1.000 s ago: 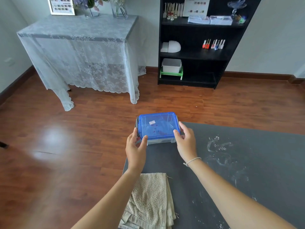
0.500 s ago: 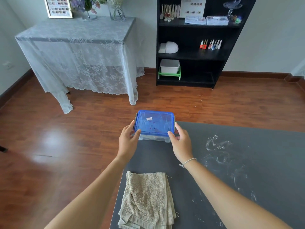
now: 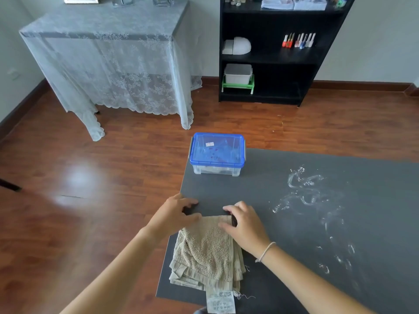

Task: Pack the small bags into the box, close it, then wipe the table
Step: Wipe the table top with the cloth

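Note:
The clear plastic box (image 3: 217, 155) with its blue lid on stands at the far left corner of the dark grey table (image 3: 260, 189); small items show faintly through the lid. A folded beige towel (image 3: 206, 252) lies at the table's left edge, nearer to me. My left hand (image 3: 175, 214) rests at the towel's far left corner, fingers spread. My right hand (image 3: 243, 223) lies over the towel's far right corner, fingers curled on the cloth. Whether either hand grips the towel is unclear.
White streaks and smears (image 3: 306, 196) cover the table's right half. Beyond the table is wooden floor, a lace-covered side table (image 3: 108, 53) at back left and a black shelf unit (image 3: 272, 53) holding bottles and a bin.
Both hands have let go of the box, which now stands alone at the table corner, and have drawn back toward me onto the far end of the towel.

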A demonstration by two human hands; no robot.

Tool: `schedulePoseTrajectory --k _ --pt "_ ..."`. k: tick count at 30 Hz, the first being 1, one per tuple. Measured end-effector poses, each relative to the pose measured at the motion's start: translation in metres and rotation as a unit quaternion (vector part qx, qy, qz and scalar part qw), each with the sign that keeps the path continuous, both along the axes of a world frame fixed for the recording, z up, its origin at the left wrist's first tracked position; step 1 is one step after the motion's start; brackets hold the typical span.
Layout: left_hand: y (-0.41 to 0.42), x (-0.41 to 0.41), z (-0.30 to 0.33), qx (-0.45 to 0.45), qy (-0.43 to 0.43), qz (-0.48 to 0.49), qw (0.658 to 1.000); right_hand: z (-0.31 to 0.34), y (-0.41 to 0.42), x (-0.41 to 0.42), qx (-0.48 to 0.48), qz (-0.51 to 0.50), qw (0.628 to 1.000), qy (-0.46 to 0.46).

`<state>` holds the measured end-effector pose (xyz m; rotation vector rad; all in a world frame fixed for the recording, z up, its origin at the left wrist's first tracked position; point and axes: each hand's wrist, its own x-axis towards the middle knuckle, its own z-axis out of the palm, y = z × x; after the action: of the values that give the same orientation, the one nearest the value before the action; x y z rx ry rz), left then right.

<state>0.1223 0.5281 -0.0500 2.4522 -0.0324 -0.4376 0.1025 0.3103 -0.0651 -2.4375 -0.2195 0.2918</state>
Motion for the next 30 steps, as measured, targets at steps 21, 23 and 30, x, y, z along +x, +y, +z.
schedulePoseTrajectory --k 21,23,30 --pt "-0.178 0.042 0.025 -0.124 -0.094 -0.032 0.987 0.038 -0.197 0.015 -0.075 -0.301 0.949 -0.058" --pt "-0.174 0.028 0.015 -0.086 -0.115 -0.014 0.989 0.029 -0.189 0.017 -0.185 -0.216 0.956 -0.070" --pt "-0.135 -0.029 -0.016 0.132 -0.137 0.068 0.979 -0.017 -0.164 0.013 -0.208 0.067 0.971 -0.092"
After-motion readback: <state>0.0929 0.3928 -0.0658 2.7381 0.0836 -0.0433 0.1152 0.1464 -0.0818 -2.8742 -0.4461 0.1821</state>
